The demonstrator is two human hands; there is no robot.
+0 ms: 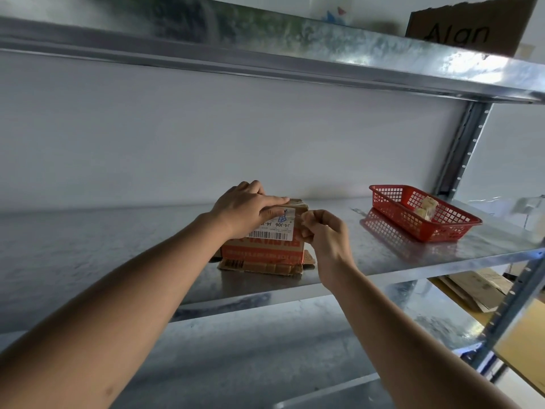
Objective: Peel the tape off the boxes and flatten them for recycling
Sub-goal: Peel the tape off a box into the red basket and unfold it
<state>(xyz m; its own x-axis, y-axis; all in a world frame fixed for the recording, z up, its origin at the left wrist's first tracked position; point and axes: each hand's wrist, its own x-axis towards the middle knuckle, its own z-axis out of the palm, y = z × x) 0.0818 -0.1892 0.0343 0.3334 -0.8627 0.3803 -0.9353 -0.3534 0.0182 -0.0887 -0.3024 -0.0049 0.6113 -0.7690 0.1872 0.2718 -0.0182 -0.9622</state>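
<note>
Seen from the head, the left hand (250,206) lies flat on the small orange-printed cardboard box (265,246), hiding its top, mid galvanised metal shelf (118,246), while the right hand (323,233) pinches tape I can barely make out at the box's 3 o'clock edge, the red plastic mesh basket (424,215) well apart.

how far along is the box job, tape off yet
Early on. Done: wads of what looks like tape lie in the red basket. In hand: the left hand presses the box top while the right hand pinches something at its edge, likely tape. Left: the box stands unflattened.
</note>
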